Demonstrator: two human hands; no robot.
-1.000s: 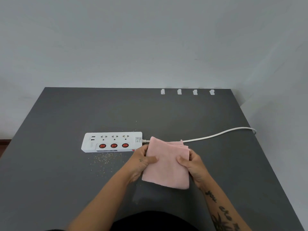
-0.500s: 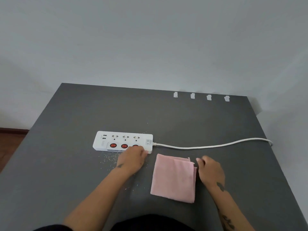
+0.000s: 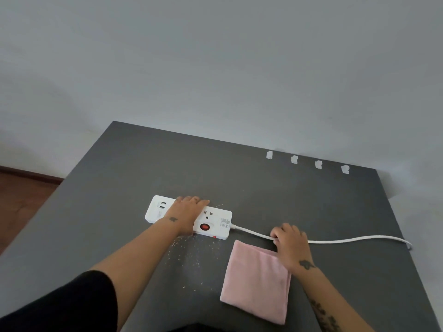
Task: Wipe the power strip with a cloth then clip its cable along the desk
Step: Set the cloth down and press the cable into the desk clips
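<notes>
A white power strip (image 3: 215, 222) with red switches lies on the dark grey desk (image 3: 263, 192). My left hand (image 3: 187, 213) lies across its middle, fingers curled over the far edge, hiding some sockets. Its white cable (image 3: 354, 240) runs right to the desk edge. My right hand (image 3: 291, 243) is closed around the cable a short way from the strip. A folded pink cloth (image 3: 254, 279) lies flat on the desk just in front of my right hand. Several white cable clips (image 3: 294, 159) stand in a row along the far right edge.
Pale crumbs or dust (image 3: 191, 257) are scattered on the desk in front of the strip. A grey wall rises behind the desk. Wooden floor (image 3: 21, 195) shows at the left.
Both hands let the pink cloth go onto the desk. My left hand moved onto the power strip, and my right hand went from beside the cloth to the cable.
</notes>
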